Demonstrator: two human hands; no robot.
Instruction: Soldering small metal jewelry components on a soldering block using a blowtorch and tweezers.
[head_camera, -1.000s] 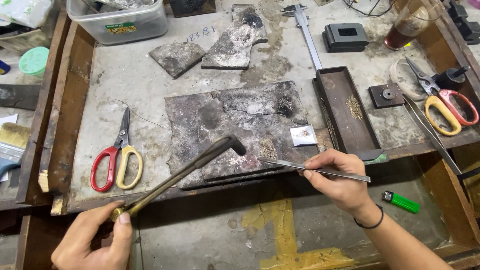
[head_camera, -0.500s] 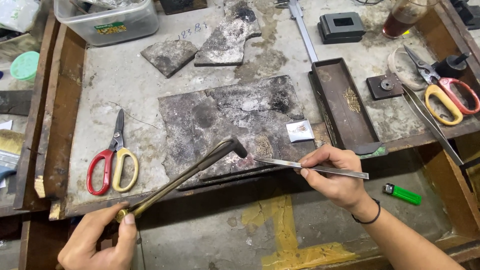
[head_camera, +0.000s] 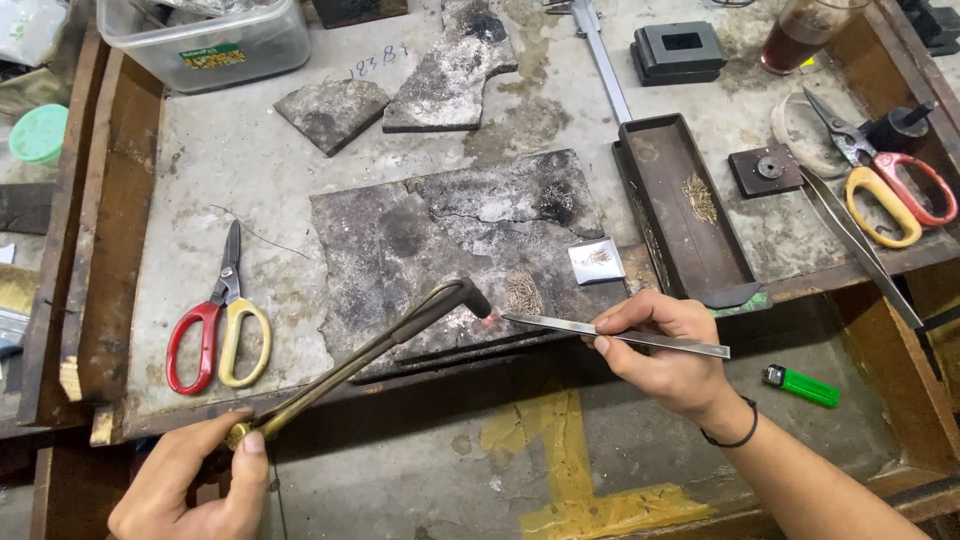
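The left hand (head_camera: 195, 480) is closed around the base of a long brass torch with a bent dark nozzle (head_camera: 360, 355). The right hand (head_camera: 670, 350) pinches long steel tweezers (head_camera: 620, 333), whose tips sit just beside a small glowing spot (head_camera: 487, 315) on the charred grey soldering slab (head_camera: 440, 240). I think the nozzle should stay near the spot and the tweezers stay steady. Red and yellow scissors (head_camera: 215, 320) lie on the tabletop (head_camera: 250, 160).

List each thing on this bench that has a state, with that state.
Torch: held by left hand, tip glowing at the slab.
Tweezers: pinched in right hand, tips at the glow.
Charred slab: cracked, blackened.
Red-and-yellow scissors: closed, lying flat.
Dark tray: holds a few golden bits.
Green lighter: lying unused.
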